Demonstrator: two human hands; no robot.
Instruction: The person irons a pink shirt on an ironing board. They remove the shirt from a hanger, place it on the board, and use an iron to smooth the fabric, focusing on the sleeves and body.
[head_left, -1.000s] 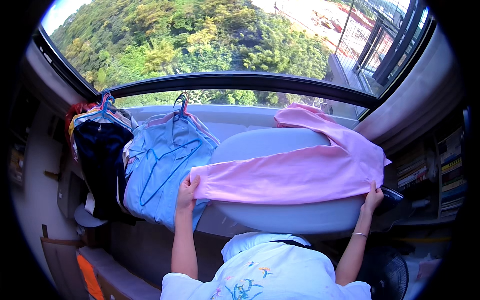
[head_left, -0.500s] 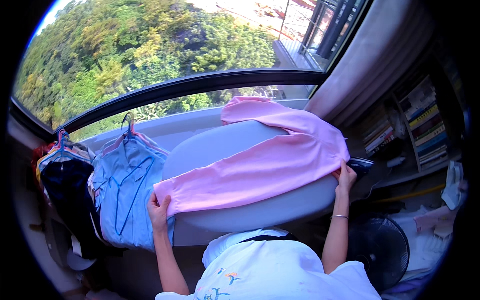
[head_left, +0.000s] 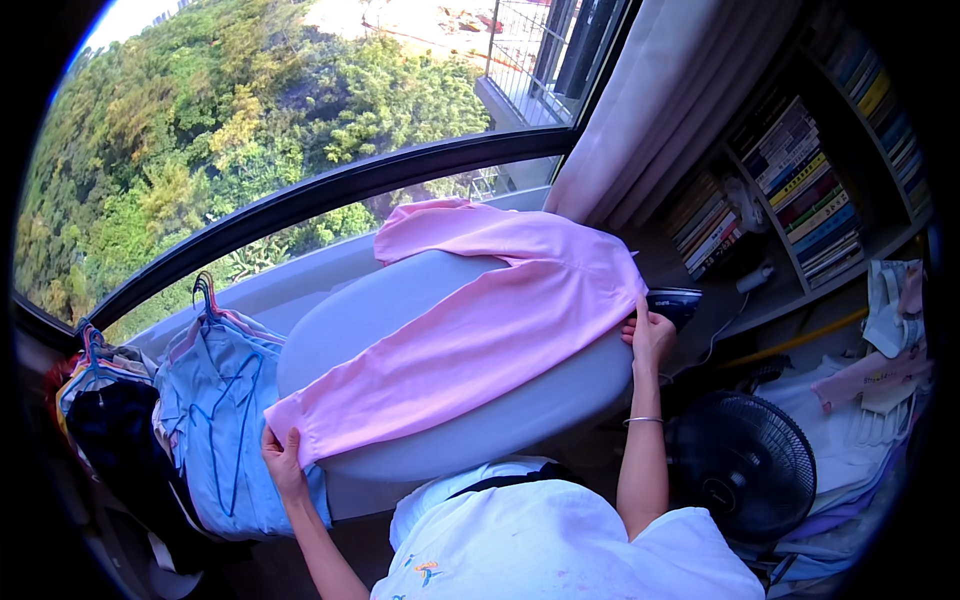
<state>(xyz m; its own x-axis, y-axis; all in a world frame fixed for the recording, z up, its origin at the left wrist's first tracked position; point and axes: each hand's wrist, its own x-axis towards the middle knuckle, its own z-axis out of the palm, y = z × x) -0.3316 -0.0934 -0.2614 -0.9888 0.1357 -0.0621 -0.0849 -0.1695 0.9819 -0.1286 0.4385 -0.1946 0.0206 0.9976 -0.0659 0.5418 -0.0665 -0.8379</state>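
Note:
A pair of pink trousers (head_left: 470, 350) lies stretched over a grey ironing board (head_left: 520, 440), the near leg drawn out straight and the other bent off towards the window. My left hand (head_left: 285, 460) is closed on the cuff at the board's left end, thumb on top. At the right end, my right hand (head_left: 650, 338) pinches the waist edge. Just beyond that hand stands a dark blue iron (head_left: 674, 304), partly covered by the trousers and the hand.
Blue shirts on hangers (head_left: 215, 400) and dark clothes (head_left: 115, 440) hang at the left. A black fan (head_left: 745, 465) stands at the right, near piled clothes (head_left: 850, 450). Behind are a bookshelf (head_left: 800, 210), a curtain (head_left: 660, 110) and a window (head_left: 300, 190).
The whole view has shifted, so the board and clothes appear further left and more of the bookshelf shows. Both hands keep their hold on the trousers, which lie much the same.

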